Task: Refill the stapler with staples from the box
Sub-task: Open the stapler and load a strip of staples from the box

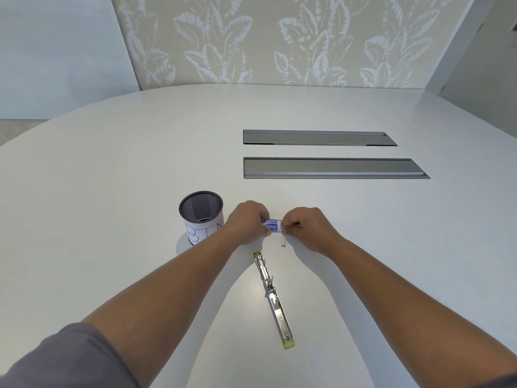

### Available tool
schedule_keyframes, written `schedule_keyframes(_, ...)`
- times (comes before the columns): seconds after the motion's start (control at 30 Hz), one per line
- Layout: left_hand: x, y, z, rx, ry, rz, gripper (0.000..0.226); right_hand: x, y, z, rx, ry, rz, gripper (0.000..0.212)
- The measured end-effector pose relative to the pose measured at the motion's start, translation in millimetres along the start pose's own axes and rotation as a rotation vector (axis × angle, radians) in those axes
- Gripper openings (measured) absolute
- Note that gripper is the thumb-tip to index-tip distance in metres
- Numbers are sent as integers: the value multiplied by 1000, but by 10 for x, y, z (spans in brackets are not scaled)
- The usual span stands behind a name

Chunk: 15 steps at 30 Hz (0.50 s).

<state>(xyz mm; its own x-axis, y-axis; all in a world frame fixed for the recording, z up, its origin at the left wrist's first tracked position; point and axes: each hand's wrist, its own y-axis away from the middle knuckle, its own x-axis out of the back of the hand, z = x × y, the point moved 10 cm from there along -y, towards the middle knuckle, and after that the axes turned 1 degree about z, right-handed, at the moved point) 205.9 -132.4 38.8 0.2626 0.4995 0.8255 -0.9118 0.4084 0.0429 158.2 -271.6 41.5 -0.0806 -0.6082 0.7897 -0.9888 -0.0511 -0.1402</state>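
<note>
A small blue-and-white staple box (pixel 272 225) is held just above the white table (pixel 112 177), between both hands. My left hand (pixel 247 221) grips its left end. My right hand (pixel 306 228) pinches its right end, where a white inner tray shows partly out. A short strip of staples (pixel 283 242) lies on the table just below the box. The stapler (pixel 272 298), metal with yellow ends, lies swung fully open flat on the table nearer to me, between my forearms.
A black mesh cup (pixel 201 212) with a paper label stands just left of my left hand. Two long grey recessed cable hatches (pixel 330 168) sit in the table farther back, to the right. A leaf-patterned wall rises beyond the table's curved far edge.
</note>
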Motion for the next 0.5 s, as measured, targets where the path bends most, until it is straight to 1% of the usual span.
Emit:
schedule_keyframes(0.2, 10, 25, 16, -16, 9, 12, 28, -96, -27, -128, 30, 27, -33, 11)
schedule_keyframes(0.27, 12, 28, 6, -9, 13, 18, 28, -116, -38, -101, -19, 6, -18, 13)
schedule_keyframes(0.37, 18, 38, 6, -10, 7, 25, 28, -147, -18, 45, -163, -147, 22, 18)
schedule_keyframes(0.5, 16, 45, 8, -9, 25, 29, 30, -172, -4, 142, -243, -356, 79, 25)
